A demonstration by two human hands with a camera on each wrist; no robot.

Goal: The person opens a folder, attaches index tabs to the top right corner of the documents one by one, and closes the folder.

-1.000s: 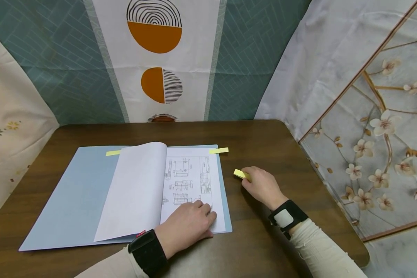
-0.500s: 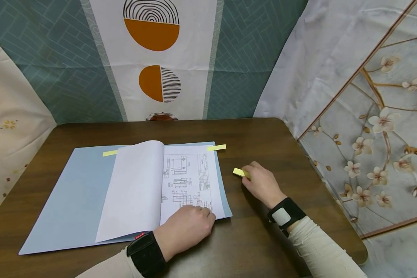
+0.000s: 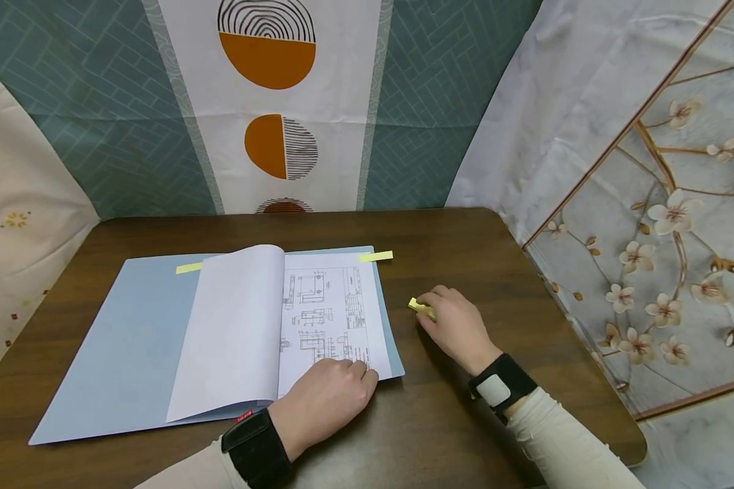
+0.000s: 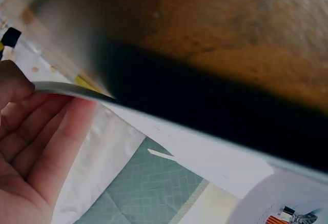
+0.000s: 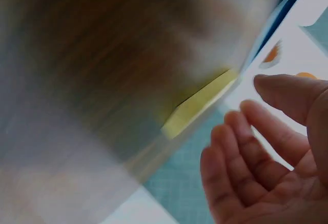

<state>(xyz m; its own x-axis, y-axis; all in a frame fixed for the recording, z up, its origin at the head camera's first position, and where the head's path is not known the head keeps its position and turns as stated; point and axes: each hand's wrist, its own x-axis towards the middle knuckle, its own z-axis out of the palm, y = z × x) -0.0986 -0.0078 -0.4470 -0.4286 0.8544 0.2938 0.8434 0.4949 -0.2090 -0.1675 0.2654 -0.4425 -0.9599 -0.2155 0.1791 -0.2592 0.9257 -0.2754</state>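
A light blue folder [image 3: 141, 339] lies spread on the table, with a page turned back and a printed technical drawing [image 3: 336, 299] facing up. At its lower right edge is my left hand [image 3: 327, 397]. In the left wrist view, that hand pinches the folder's edge [image 4: 66, 88], thumb above and fingers beneath. My right hand [image 3: 455, 326] is over a small yellow sticky note pad [image 3: 417, 306] right of the folder. The right wrist view has the pad [image 5: 197, 108] lying on the tabletop, apart from the spread thumb and relaxed fingers.
One yellow sticky tab [image 3: 376, 256] juts out from the drawing's upper right corner. Another yellow tab [image 3: 188, 268] shows at the top left, beside the turned page [image 3: 232, 333]. Patterned cloths hang behind and beside the brown table [image 3: 452, 238].
My left hand has taken the folder's lower right edge, which has risen, and the folder has shifted slightly left. My right fingers have parted from the sticky note pad.
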